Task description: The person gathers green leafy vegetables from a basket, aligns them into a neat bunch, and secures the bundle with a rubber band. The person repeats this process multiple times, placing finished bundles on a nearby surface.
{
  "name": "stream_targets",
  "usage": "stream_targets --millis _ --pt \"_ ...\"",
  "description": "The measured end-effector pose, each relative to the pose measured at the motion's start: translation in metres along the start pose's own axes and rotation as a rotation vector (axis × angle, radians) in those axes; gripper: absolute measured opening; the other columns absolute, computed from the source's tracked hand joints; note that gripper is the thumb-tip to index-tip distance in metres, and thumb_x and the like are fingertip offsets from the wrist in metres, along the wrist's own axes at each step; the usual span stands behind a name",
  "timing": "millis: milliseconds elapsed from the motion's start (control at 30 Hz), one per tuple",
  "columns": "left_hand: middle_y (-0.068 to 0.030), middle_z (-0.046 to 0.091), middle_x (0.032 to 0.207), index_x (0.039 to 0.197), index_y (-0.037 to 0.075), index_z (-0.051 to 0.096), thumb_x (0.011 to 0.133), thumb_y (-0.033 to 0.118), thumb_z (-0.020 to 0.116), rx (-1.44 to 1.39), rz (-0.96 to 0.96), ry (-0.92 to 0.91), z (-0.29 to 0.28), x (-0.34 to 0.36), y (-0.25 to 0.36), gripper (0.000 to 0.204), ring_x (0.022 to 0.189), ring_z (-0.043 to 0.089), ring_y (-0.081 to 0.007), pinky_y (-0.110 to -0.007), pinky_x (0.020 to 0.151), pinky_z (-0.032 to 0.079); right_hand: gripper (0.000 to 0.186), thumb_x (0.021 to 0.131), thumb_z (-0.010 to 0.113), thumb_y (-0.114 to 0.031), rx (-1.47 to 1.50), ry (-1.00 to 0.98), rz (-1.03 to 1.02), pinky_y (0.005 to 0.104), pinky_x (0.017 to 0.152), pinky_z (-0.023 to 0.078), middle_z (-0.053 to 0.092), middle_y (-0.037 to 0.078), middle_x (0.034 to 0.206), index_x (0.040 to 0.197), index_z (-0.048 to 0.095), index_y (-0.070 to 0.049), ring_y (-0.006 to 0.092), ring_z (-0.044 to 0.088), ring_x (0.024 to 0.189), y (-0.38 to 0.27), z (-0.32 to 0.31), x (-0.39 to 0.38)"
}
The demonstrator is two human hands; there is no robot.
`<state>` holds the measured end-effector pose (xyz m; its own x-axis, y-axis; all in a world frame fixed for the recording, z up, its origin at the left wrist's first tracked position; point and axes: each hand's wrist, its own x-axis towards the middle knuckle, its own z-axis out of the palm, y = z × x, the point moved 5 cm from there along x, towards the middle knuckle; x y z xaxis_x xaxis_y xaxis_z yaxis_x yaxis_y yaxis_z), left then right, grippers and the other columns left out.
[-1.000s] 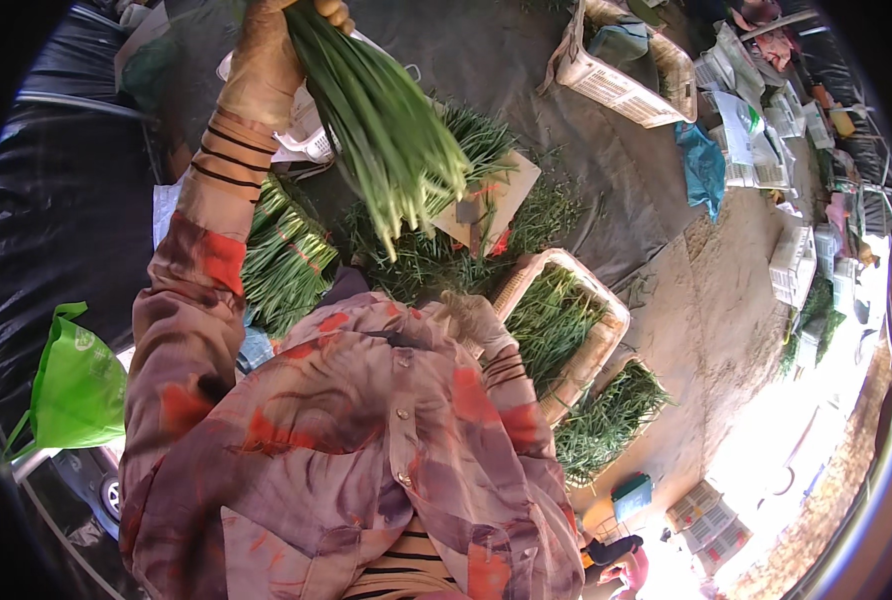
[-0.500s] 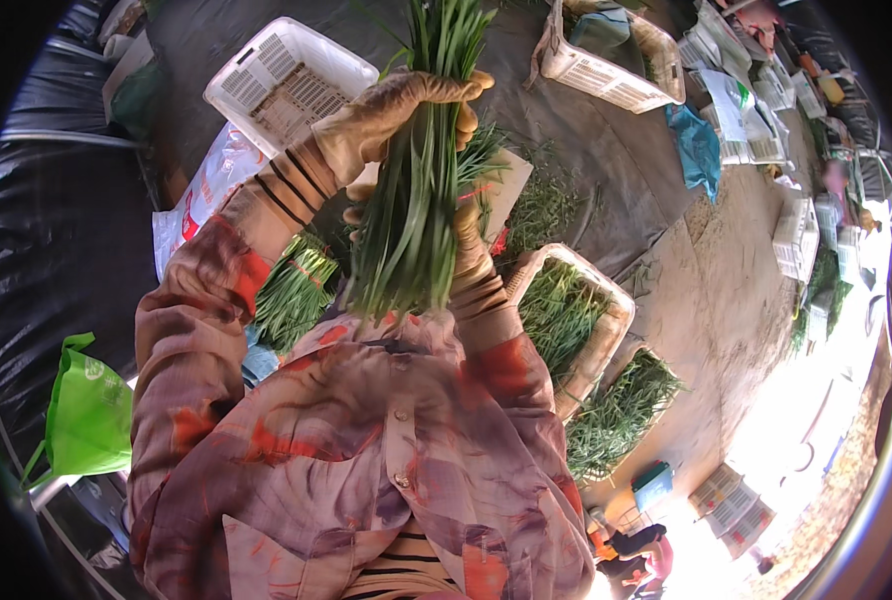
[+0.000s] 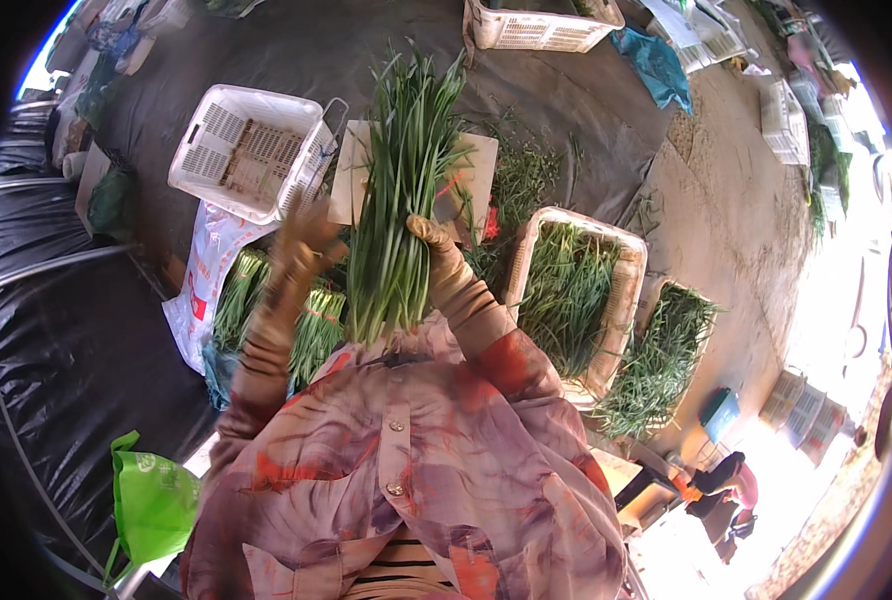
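A thick bunch of long green chives (image 3: 398,180) stretches away from my chest, leaf tips at the far end and pale stem ends toward me. My right hand (image 3: 436,245), in a tan glove, grips its right side; the thumb lies on top and the other fingers are hidden beneath. My gloved left hand (image 3: 306,245) is to the left of the bunch, apart from it and smeared by motion, so its fingers are unclear. Under the bunch is a pale board (image 3: 480,160) with a red strand near it. Tied bundles of chives (image 3: 318,325) lie below my left forearm.
A white crate (image 3: 198,155) stands at far left, beside a white plastic bag (image 3: 206,262). Loose greens fill one crate (image 3: 631,285) and another container (image 3: 661,350) at right. Trimmings (image 3: 526,180) litter the dark ground sheet. A green bag (image 3: 153,505) hangs at lower left.
The bunch has come down over the board. My left hand has let go of it and moved down and left; my right hand keeps its hold.
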<state>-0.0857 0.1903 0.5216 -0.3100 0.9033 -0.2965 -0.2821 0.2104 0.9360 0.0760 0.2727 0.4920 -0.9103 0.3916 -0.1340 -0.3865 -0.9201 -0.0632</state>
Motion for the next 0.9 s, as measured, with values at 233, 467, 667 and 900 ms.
stream_targets --millis 233,467,667,900 --pt "-0.0155 0.064 0.107 0.121 -0.007 0.052 0.082 0.026 0.064 -0.507 -0.626 -0.259 0.029 -0.064 -0.100 0.053 0.093 0.064 -0.0222 -0.034 0.085 0.052 0.030 0.075 0.077 -0.017 -0.769 0.229 0.038 0.0298 0.077 0.050 0.061 0.001 0.094 0.099 0.060 -0.009 0.0131 0.058 0.086 0.006 -0.009 -0.002" --pt "-0.0210 0.057 0.121 0.127 -0.010 0.046 0.081 0.030 0.062 -0.630 -0.663 -0.193 0.048 -0.075 -0.065 0.062 0.104 0.061 -0.0297 -0.034 0.090 0.050 0.037 0.076 0.079 -0.018 -0.958 0.137 0.066 0.0271 0.065 0.049 0.063 0.002 0.088 0.106 0.059 -0.007 0.0107 0.059 0.080 0.016 -0.023 -0.022" --pt "-0.0167 0.066 0.093 0.099 -0.006 0.060 0.083 0.023 0.064 -0.263 -0.626 -0.203 0.038 -0.076 -0.063 0.034 0.069 0.058 -0.0154 -0.024 0.065 0.047 0.037 0.079 0.076 -0.020 -0.744 0.089 0.033 0.0230 0.056 0.046 0.062 -0.001 0.081 0.106 0.057 -0.003 0.0072 0.056 0.064 0.022 -0.018 -0.035" --pt "-0.0147 0.065 0.084 0.114 -0.003 0.054 0.073 -0.001 0.067 -0.140 -0.298 -0.016 0.047 -0.062 -0.021 0.044 0.056 0.056 -0.0161 -0.026 0.050 0.045 0.053 0.085 0.070 -0.026 -0.769 0.061 0.056 0.0252 0.088 0.045 0.060 0.006 0.111 0.126 0.049 0.000 0.0117 0.056 0.102 0.030 -0.050 -0.061"
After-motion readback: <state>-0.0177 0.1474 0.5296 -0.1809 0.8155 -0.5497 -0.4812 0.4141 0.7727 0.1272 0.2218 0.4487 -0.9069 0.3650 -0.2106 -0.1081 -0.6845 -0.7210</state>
